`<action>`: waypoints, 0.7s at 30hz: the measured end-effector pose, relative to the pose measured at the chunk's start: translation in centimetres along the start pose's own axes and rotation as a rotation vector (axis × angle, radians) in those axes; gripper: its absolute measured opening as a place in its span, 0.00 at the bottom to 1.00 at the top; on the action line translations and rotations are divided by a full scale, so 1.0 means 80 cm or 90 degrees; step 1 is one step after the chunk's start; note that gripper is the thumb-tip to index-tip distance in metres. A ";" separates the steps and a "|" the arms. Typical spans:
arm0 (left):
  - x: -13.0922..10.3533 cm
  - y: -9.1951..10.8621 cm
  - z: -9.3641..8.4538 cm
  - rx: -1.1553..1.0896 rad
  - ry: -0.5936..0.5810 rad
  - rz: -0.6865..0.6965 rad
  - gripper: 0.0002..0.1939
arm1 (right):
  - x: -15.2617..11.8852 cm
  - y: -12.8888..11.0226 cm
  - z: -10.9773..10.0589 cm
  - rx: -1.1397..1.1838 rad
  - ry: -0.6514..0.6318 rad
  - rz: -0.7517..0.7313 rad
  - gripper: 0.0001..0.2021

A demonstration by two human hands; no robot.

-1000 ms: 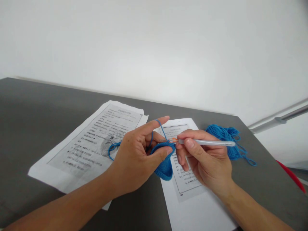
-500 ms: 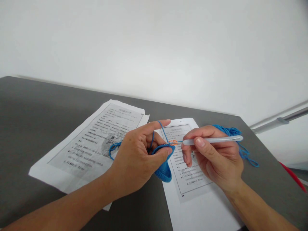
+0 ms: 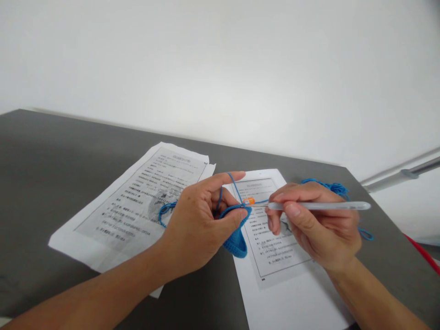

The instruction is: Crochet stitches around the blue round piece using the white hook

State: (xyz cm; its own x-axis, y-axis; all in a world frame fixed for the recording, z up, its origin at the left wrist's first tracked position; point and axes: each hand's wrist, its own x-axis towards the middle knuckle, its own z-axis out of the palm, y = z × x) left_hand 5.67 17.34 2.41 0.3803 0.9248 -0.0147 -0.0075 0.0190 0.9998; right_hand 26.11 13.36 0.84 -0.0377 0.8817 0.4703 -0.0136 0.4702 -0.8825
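My left hand [image 3: 202, 220] pinches a blue crochet piece [image 3: 237, 240] between thumb and fingers, with a strand of blue yarn [image 3: 235, 187] looped over its raised index finger. My right hand [image 3: 319, 224] grips a crochet hook [image 3: 319, 206] by its pale, translucent handle. The hook's thin metal shaft points left and reaches the top edge of the crochet piece, beside my left thumb tip; its very end is too small to make out. A small orange stitch marker [image 3: 249, 201] sits at that same edge, and a blue strand runs from there toward my right hand.
Two printed sheets lie on the dark grey table [image 3: 85, 133]: a left sheet [image 3: 137, 197] and a right sheet [image 3: 275, 284] under my hands. Loose blue yarn [image 3: 328, 187] lies behind my right hand. A white wall [image 3: 220, 82] rises behind the table. A metal bar [image 3: 405, 176] is at right.
My right hand has moved the crochet hook to the right, away from my left hand. The orange marker has turned and shows more fully. My left hand keeps its hold; the view has shifted slightly.
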 end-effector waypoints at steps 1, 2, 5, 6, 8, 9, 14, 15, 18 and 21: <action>0.000 0.000 0.000 0.009 0.002 0.004 0.25 | 0.000 -0.001 0.000 -0.013 -0.005 -0.015 0.08; 0.000 0.000 -0.001 0.018 0.006 0.009 0.25 | 0.001 -0.002 0.000 -0.028 -0.011 -0.032 0.09; 0.000 0.001 0.000 0.046 0.018 0.024 0.25 | 0.005 -0.006 0.002 -0.079 -0.022 -0.078 0.12; -0.001 0.000 0.000 0.059 0.023 0.032 0.25 | 0.007 -0.008 0.002 -0.097 -0.024 -0.090 0.12; -0.001 -0.002 0.000 0.087 0.035 0.055 0.25 | 0.009 -0.011 0.003 -0.136 -0.029 -0.114 0.13; -0.001 -0.003 0.000 0.102 0.039 0.066 0.25 | 0.009 -0.012 0.003 -0.156 -0.031 -0.125 0.14; -0.002 -0.007 -0.001 0.168 0.048 0.117 0.23 | 0.005 -0.013 0.001 -0.253 -0.050 -0.179 0.19; -0.001 -0.007 -0.001 0.176 0.051 0.122 0.22 | 0.004 -0.013 0.001 -0.273 -0.054 -0.193 0.20; -0.001 -0.006 -0.001 0.183 0.062 0.129 0.22 | 0.001 -0.012 0.004 -0.322 -0.052 -0.240 0.22; -0.001 -0.006 0.000 0.182 0.068 0.125 0.22 | 0.003 -0.015 0.009 -0.363 -0.050 -0.273 0.21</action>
State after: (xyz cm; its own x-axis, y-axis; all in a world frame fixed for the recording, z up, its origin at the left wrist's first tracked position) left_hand 5.66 17.25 1.96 0.2980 0.9352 0.1914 0.1939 -0.2556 0.9471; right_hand 25.41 12.94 2.00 -0.2181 0.6198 0.7539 0.4805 0.7405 -0.4698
